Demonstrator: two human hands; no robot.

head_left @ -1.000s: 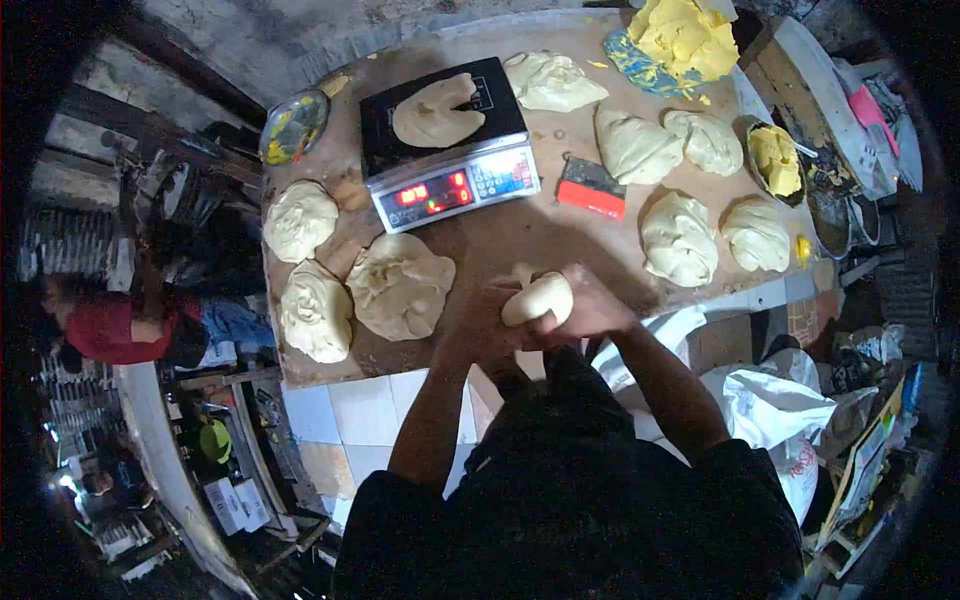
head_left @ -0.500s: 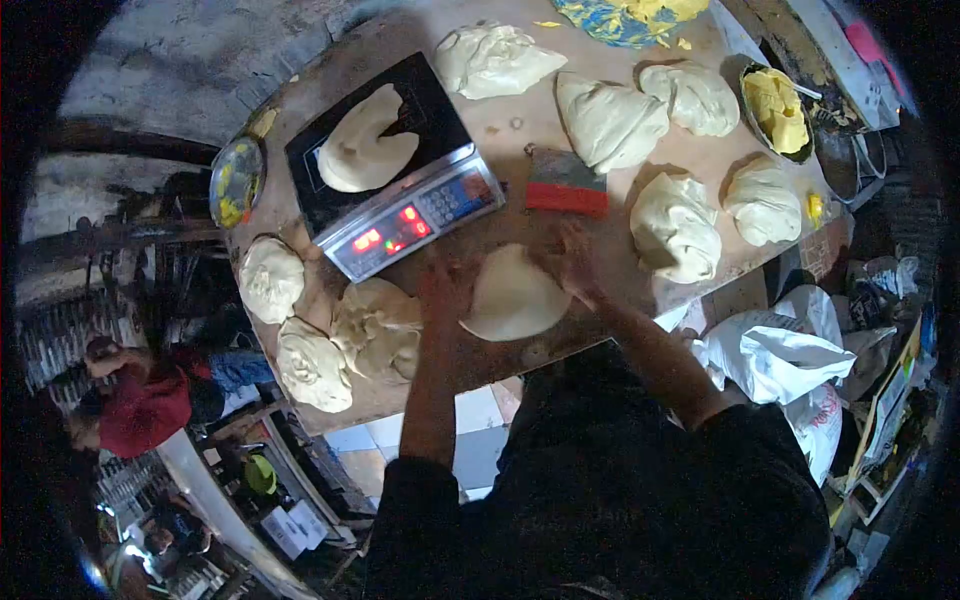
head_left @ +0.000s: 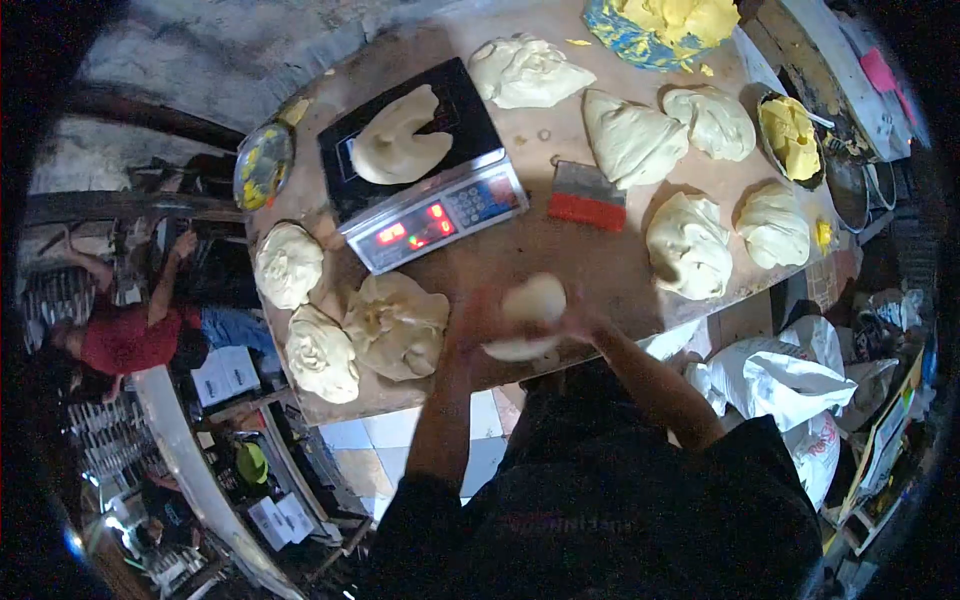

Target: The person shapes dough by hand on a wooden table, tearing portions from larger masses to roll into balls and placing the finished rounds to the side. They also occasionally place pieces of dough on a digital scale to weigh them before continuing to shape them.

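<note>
Dough (head_left: 528, 318), a pale folded piece, is held between both hands just above the near edge of the wooden worktop (head_left: 520, 250), at the centre of the view. The left hand (head_left: 472, 325) is pressed against it at 9 o'clock and the right hand (head_left: 583, 322) at 3 o'clock; the fingers of both are curled about it, though motion blur hides how tightly.

At 8 o'clock from the piece a large flattened dough round (head_left: 396, 325) lies, with two smaller twisted balls (head_left: 320, 352) beyond it. At 11 o'clock a digital scale (head_left: 420, 165) stands, bearing a curved dough portion (head_left: 400, 145). A red-handled scraper (head_left: 586, 197) lies at 1 o'clock, and further shaped dough lumps (head_left: 688, 245) are spread from 1 to 3 o'clock. Yellow butter (head_left: 680, 18) is heaped at the far edge.

The soft piece might sag or tear between the hands, or slip past the worktop's near edge, since it is held so close to it.
</note>
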